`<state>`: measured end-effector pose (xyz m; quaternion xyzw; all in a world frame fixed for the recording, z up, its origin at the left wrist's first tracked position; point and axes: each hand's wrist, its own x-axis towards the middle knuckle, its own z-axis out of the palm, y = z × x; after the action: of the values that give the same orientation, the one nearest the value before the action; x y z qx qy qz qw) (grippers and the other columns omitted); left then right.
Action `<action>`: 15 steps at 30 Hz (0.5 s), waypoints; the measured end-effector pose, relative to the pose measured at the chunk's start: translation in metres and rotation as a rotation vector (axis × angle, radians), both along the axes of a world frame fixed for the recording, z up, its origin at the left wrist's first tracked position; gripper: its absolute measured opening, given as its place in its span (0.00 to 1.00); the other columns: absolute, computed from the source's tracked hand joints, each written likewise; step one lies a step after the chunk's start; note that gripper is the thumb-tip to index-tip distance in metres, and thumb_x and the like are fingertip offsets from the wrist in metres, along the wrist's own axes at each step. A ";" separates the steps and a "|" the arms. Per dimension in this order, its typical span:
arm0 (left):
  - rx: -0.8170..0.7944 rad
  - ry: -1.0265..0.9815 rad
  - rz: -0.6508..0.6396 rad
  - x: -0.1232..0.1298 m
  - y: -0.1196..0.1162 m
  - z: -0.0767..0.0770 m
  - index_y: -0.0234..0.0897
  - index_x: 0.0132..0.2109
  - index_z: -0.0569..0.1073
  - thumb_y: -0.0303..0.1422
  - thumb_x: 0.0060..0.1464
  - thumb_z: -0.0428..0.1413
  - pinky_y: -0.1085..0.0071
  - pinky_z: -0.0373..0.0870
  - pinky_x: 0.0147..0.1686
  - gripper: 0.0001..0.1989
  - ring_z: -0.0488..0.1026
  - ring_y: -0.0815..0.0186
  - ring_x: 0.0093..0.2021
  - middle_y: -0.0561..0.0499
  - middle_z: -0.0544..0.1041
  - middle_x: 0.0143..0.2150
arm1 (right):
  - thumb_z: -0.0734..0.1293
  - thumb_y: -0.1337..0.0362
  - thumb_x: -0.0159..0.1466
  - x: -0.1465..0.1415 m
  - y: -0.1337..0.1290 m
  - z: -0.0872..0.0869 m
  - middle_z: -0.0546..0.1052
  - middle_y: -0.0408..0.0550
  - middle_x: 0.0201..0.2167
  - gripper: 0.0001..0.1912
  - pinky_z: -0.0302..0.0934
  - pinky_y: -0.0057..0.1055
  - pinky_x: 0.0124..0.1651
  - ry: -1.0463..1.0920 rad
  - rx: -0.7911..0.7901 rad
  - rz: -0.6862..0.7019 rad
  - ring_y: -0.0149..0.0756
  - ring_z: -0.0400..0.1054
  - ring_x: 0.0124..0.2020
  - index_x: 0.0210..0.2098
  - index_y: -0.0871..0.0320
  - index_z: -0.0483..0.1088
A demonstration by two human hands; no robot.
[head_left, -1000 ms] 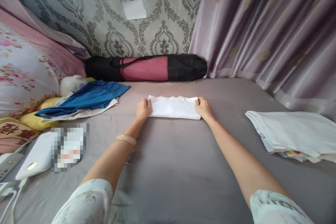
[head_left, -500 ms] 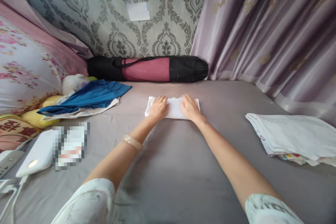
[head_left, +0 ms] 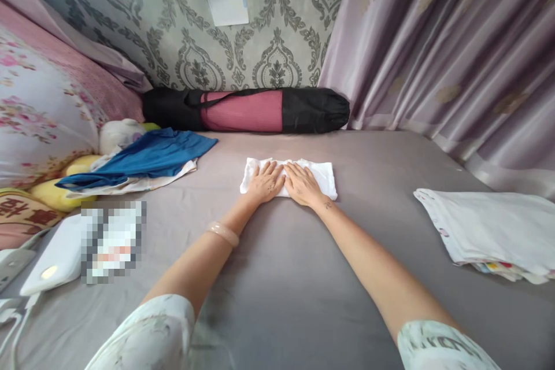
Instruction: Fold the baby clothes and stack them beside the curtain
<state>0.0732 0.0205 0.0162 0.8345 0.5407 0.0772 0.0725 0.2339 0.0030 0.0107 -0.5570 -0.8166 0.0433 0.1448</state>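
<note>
In the head view, the folded white cloth (head_left: 324, 176) lies on the grey sheet (head_left: 286, 289), nearer the long black-and-pink bag (head_left: 316, 110) than the bottom edge. The left hand (head_left: 266, 182) and right hand (head_left: 300, 185) rest palm-down on it, fingers extended, side by side, gripping nothing. It looks light, soft and limp, hardly fragile or slippery; its two short ends would probably give the best hold. The bag appears filled and rounded, its contents uncertain.

black-pink bag (head_left: 245, 112) along patterned wall (head_left: 238, 46) | white paper (head_left: 228, 8) above | purple curtain (head_left: 416, 52) right
</note>
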 end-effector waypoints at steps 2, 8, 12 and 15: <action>-0.001 -0.008 0.012 0.000 0.000 -0.001 0.39 0.69 0.54 0.44 0.67 0.36 0.48 0.43 0.67 0.29 0.45 0.52 0.72 0.43 0.52 0.72 | 0.49 0.60 0.70 0.003 0.000 -0.002 0.55 0.54 0.69 0.29 0.38 0.45 0.70 0.012 0.004 0.006 0.43 0.45 0.70 0.67 0.64 0.55; 0.040 -0.021 0.107 -0.007 0.007 -0.011 0.29 0.68 0.54 0.46 0.66 0.35 0.53 0.45 0.67 0.32 0.48 0.51 0.71 0.37 0.55 0.70 | 0.49 0.57 0.71 0.017 -0.003 -0.001 0.55 0.57 0.69 0.30 0.37 0.43 0.70 0.003 -0.016 -0.074 0.44 0.44 0.70 0.67 0.68 0.54; 0.044 -0.023 0.149 -0.023 0.011 -0.014 0.29 0.67 0.55 0.49 0.65 0.36 0.52 0.44 0.67 0.33 0.48 0.51 0.71 0.35 0.55 0.70 | 0.47 0.53 0.71 0.025 -0.006 0.003 0.51 0.58 0.70 0.33 0.37 0.45 0.70 -0.023 -0.066 -0.092 0.45 0.43 0.70 0.68 0.68 0.52; 0.017 -0.033 0.161 -0.037 0.011 -0.013 0.29 0.68 0.55 0.50 0.65 0.36 0.54 0.46 0.67 0.35 0.46 0.51 0.71 0.35 0.53 0.71 | 0.46 0.50 0.71 0.030 -0.007 0.004 0.50 0.58 0.70 0.35 0.36 0.44 0.70 -0.044 -0.097 -0.096 0.45 0.42 0.71 0.69 0.69 0.50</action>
<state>0.0365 0.0311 0.0029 0.7876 0.6040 0.1013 0.0680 0.2644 -0.0036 0.0151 -0.6028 -0.7889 0.0636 0.1016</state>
